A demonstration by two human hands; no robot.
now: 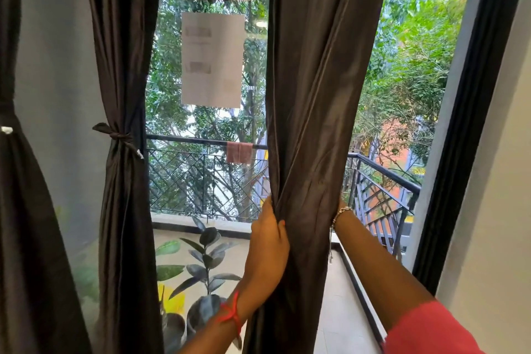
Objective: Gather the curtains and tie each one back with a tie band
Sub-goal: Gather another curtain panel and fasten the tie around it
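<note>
A dark brown curtain (313,100) hangs in the middle of the window, bunched into a column at waist height. My left hand (268,234) grips its left edge with the fingers wrapped into the folds. My right hand (340,211) reaches behind its right edge; only the wrist with a bracelet shows, the fingers are hidden by the cloth. To the left, a second curtain (123,66) is gathered and tied by a dark tie band (116,135). A third curtain (17,181) at the far left edge is also cinched.
Glass behind the curtains carries two taped papers (212,59). Outside are a balcony railing (201,178) with a pink cloth, potted plants (201,273) and trees. A black window frame (471,123) and a white wall stand at the right.
</note>
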